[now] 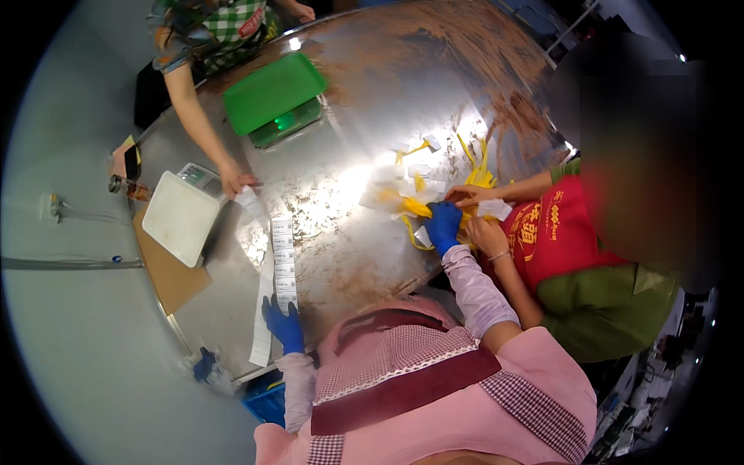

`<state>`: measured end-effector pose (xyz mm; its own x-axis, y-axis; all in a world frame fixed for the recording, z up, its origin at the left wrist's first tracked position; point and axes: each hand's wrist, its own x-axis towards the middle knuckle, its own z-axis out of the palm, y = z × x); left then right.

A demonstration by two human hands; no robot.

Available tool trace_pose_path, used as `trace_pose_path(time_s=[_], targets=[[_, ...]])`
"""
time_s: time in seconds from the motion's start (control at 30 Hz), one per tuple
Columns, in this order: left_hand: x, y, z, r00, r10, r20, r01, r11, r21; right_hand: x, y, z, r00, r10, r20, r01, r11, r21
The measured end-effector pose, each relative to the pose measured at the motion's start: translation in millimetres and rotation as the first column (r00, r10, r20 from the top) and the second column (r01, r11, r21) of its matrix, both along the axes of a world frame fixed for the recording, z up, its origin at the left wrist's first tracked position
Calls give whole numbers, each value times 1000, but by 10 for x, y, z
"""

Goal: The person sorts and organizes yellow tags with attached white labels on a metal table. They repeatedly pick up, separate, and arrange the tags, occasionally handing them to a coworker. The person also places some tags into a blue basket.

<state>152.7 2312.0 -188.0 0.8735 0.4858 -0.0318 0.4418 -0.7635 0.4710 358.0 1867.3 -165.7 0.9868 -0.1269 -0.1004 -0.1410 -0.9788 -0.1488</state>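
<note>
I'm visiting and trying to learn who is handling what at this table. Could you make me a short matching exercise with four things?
Column one:
1. The wearer's left hand
2. The wearer's right hand
3. Cardboard sheet
4. Apron of the person at the picture's right

Column two:
A. Partly hidden by the white-topped box
B. Red
C. At the near end of the label strip
D. At the yellow strands, close to a co-worker's bare hands

Right pairs: 1-C, 2-D, 3-A, 4-B.
</note>
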Motion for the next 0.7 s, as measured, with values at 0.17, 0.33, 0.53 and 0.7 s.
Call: trace_pose_path(time_s=[0.17, 0.33, 0.53, 0.7], targets=[[579, -592, 400, 992, -50, 113, 120, 622, -773, -106, 224, 426, 821, 88, 564, -200, 970, 140], [1022, -1321, 810, 956, -274, 105, 160, 188, -969, -243, 198, 596, 989, -146, 3, 96, 668, 738], [1021, -1001, 1134, 893, -148, 424, 426, 581, -693, -147, -529, 374, 952, -8, 306, -222, 671, 708], [1369, -78, 936, 949, 269, 161, 5, 500, -866, -114, -605, 470, 915, -20, 403, -262, 730, 632]])
